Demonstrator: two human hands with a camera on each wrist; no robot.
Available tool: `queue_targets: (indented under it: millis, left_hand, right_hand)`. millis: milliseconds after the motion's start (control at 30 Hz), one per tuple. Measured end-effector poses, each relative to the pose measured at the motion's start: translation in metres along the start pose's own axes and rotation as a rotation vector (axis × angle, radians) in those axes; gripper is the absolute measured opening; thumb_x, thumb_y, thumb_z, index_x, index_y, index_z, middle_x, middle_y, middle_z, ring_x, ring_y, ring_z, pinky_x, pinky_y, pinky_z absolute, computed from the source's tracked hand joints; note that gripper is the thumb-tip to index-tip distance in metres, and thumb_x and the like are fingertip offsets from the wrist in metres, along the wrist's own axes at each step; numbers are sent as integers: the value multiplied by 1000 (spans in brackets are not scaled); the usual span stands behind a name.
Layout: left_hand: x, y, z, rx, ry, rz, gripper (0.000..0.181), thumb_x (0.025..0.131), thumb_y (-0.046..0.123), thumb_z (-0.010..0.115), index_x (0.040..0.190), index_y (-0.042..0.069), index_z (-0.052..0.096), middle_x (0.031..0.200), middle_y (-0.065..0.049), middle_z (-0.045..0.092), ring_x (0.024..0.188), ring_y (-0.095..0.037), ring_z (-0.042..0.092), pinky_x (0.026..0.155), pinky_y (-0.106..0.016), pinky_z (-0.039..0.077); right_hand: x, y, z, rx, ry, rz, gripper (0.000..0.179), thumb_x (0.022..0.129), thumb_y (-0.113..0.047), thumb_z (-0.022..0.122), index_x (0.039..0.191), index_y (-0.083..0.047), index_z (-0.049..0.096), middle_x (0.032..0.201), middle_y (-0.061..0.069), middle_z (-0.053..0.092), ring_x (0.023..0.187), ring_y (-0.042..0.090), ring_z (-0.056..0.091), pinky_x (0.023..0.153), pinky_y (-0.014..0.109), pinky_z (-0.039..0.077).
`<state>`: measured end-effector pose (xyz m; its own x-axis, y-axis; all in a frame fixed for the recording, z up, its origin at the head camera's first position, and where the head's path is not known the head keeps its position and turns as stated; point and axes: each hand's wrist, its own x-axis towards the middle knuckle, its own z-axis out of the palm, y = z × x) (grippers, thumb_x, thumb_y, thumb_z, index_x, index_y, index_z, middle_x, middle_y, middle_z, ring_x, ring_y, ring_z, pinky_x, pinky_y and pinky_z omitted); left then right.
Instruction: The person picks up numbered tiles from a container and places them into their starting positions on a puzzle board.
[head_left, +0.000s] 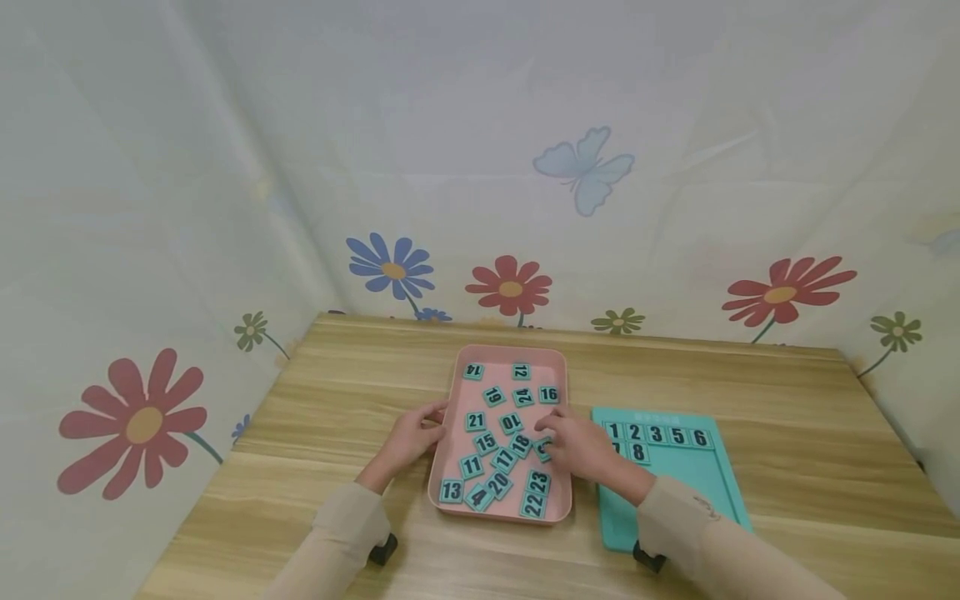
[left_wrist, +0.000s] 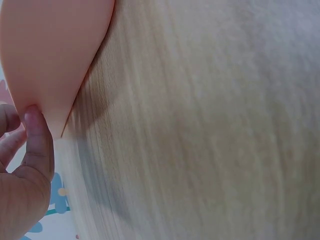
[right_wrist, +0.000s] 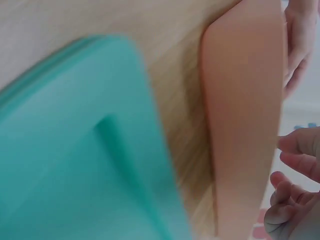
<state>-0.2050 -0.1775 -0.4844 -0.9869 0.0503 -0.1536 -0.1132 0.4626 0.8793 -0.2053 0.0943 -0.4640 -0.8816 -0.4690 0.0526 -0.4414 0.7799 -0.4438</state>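
A pink tray (head_left: 510,518) holds several loose teal number tiles, among them 21 (head_left: 476,422), 16 (head_left: 549,394) and 13 (head_left: 452,490). At its left side my left hand (head_left: 408,437) pinches the rim, thumb against the outer wall in the left wrist view. My right hand (head_left: 577,446) hangs over the tray's right edge, fingers loosely bent and apart, near a tile (head_left: 542,451) it partly covers. No tile shows between those fingers in the right wrist view. Right of the tray lies a teal board (head_left: 686,492), with tiles 1, 2, 3, 5, 6 in its top row and 7, 8 below.
The wooden table (head_left: 360,358) carries the tray and the board side by side. My right forearm crosses over the board. Behind the table hangs a pale curtain (head_left: 450,125) printed with flowers and a butterfly.
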Motion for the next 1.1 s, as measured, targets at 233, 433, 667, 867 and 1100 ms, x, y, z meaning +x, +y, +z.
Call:
queue_targets:
  millis: [233, 433, 667, 867, 1100]
  left_hand:
    - [0, -1, -1, 8, -4, -2, 45, 83, 2, 50, 128, 6, 46, 104, -16, 53, 84, -19, 61, 64, -26, 56]
    - [0, -1, 0, 10, 2, 2, 45, 83, 2, 51, 127, 7, 47, 104, -15, 53, 84, -19, 61, 64, -25, 56]
    - [-1, -1, 0, 13, 6, 9, 45, 82, 2, 51, 127, 7, 48, 103, -15, 54, 85, -20, 61, 63, -25, 56]
    - [-1, -1, 0, 8, 9, 14, 45, 82, 2, 51, 126, 7, 48, 103, -14, 54, 86, -20, 61, 64, -26, 56]
    - [0, -1, 0, 5, 9, 10, 45, 81, 2, 51, 126, 8, 48, 103, -14, 54, 86, -21, 61, 64, -26, 56]
  right_hand:
    - [-2, -23, 3, 73, -55, -178, 25, 75, -18, 66, 98, -12, 66, 92, 1, 54, 72, 10, 49, 56, 14, 44]
    - [-2, -41, 18, 108, -198, -244, 26, 77, -24, 64, 102, -14, 65, 95, -3, 57, 79, 7, 52, 66, 15, 47]
    - [2, -49, 38, 108, -285, -278, 24, 79, -27, 60, 102, -22, 65, 101, -11, 58, 92, 3, 53, 82, 29, 47]
    - [5, -52, 47, 49, -290, -265, 25, 78, -33, 61, 101, -24, 65, 95, -12, 56, 82, 0, 50, 71, 20, 45]
    - [5, -54, 50, 15, -286, -256, 23, 79, -33, 61, 100, -25, 66, 89, -13, 53, 75, -1, 47, 64, 16, 44]
